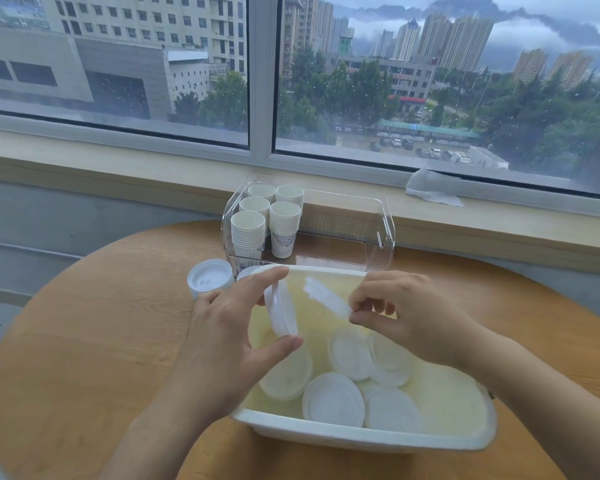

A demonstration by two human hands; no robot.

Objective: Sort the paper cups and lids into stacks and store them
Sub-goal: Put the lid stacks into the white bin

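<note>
Head view: left hand point(222, 344) grips a small stack of white plastic lids point(280, 311), right hand point(407, 315) pinches another lid point(327, 299), both above the white tub point(361, 436) at the table's near edge; align rims squarely before nesting.

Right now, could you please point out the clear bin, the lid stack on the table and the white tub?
clear bin point(381, 237): head view, right wall.
lid stack point(210, 277): head view, top lid's face.
white tub point(361, 436): head view, near rim.

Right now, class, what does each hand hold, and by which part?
The left hand holds a white lid by opposite edges of its rim, thumb below, fingers above. The right hand pinches one end of another lid.
</note>
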